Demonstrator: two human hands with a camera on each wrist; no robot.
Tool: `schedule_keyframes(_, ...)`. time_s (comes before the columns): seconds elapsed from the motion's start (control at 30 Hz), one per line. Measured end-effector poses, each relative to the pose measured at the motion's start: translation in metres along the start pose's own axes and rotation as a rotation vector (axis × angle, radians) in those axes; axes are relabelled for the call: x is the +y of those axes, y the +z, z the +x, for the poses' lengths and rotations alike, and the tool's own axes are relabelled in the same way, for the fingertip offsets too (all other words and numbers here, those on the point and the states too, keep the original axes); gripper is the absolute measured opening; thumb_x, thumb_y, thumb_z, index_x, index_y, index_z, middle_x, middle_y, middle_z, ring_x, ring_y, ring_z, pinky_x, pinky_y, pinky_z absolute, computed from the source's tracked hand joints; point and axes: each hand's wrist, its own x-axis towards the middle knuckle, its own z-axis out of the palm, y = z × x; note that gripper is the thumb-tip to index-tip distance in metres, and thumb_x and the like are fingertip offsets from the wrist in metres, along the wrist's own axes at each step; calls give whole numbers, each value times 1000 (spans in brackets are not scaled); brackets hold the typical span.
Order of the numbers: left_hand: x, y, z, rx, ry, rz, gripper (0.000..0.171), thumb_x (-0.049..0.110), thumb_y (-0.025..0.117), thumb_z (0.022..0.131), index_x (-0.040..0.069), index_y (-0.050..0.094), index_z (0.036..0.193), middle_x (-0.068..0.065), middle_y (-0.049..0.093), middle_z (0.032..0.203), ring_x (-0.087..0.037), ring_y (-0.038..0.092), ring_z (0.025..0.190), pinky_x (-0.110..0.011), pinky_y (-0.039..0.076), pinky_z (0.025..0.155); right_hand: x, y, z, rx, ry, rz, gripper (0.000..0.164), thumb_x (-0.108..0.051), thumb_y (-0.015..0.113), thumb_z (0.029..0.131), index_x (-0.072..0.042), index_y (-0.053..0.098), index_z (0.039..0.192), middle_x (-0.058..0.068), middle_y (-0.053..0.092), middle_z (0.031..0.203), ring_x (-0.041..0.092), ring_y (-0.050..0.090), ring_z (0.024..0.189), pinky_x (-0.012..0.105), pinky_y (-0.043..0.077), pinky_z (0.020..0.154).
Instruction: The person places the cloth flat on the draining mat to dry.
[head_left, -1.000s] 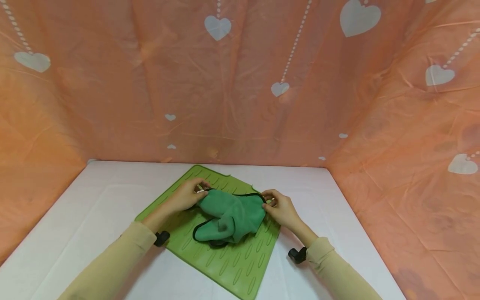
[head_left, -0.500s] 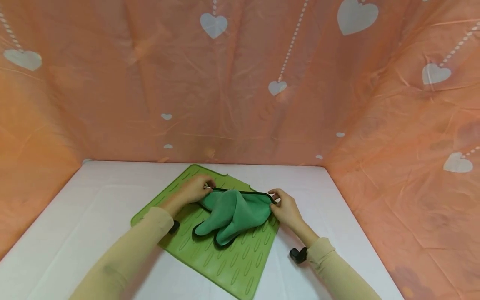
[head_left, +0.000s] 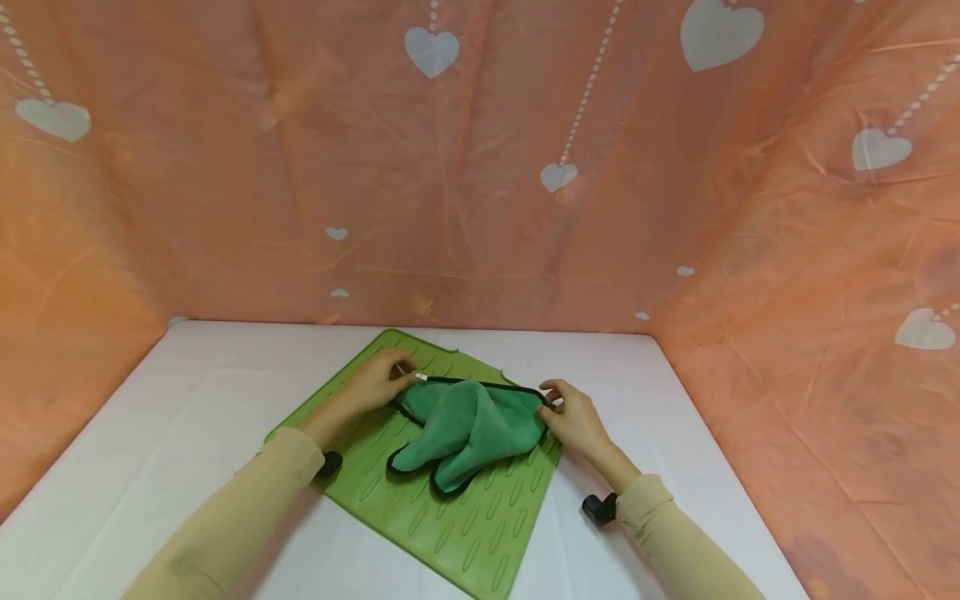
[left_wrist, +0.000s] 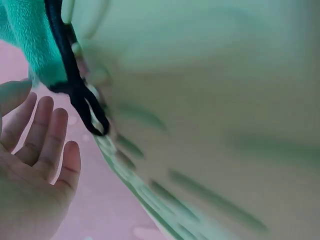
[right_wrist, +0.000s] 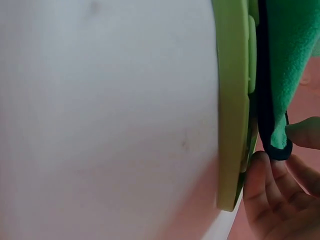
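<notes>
A: Left hand (head_left: 378, 382)?
B: Relaxed, fingers extended. Thumb tip right by the cloth (head_left: 487, 425); can't tell if touching. Black loop (left_wrist: 92, 112) just beyond its fingertips.
A: Right hand (head_left: 573, 419)?
B: Pinching the cloth's corner, thumb against fingers.
A: Cloth's where?
B: Between both hands, rumpled, over the mat (head_left: 450, 533).
A: Rest?
B: Mat runs beneath the left hand; white table (head_left: 187, 400) shows outward of each hand.

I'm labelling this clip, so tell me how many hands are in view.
2: the left hand by the left end of the green cloth, the right hand pinching its right corner.
</notes>
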Motion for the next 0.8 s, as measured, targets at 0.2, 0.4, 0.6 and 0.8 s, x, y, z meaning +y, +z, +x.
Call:
schedule_keyframes(0.2, -17, -12, -22, -5, -77, 4, 21, 8, 66, 102, -5, 68, 119, -16, 70, 108, -31, 68, 97, -45, 58, 82, 2, 0, 4, 3, -25, -22, 34, -5, 71, 95, 1, 66, 127, 10, 70, 100, 21, 69, 83, 41, 56, 75)
schedule_keyframes(0.4, -29, -15, -30, -95, -115, -14, 22, 14, 71, 100, 0, 71, 118, -7, 70, 102, -21, 66, 93, -40, 56, 81, 5, 1, 7, 14, -62, -30, 26, -3, 71, 95, 0, 70, 120, 11, 72, 98, 24, 70, 83, 43, 57, 75)
schedule_keyframes(0.6, -30, -14, -28, -149, -89, 5, 21, 15, 74, 98, 1, 73, 113, -3, 70, 94, -16, 63, 85, -39, 55, 77, 6, 3, 10, -3, -61, -28, 21, -5, 72, 96, -3, 72, 117, 11, 74, 100, 27, 72, 89, 47, 59, 80)
schedule_keyframes(0.8, -26, -17, -28, -173, -96, -22, 15, 14, 72, 99, 1, 71, 108, -6, 71, 97, -19, 65, 88, -38, 55, 77, 7, 4, 9, -10, -59, -29, 20, -5, 72, 96, -3, 73, 117, 11, 74, 99, 26, 71, 88, 46, 59, 79)
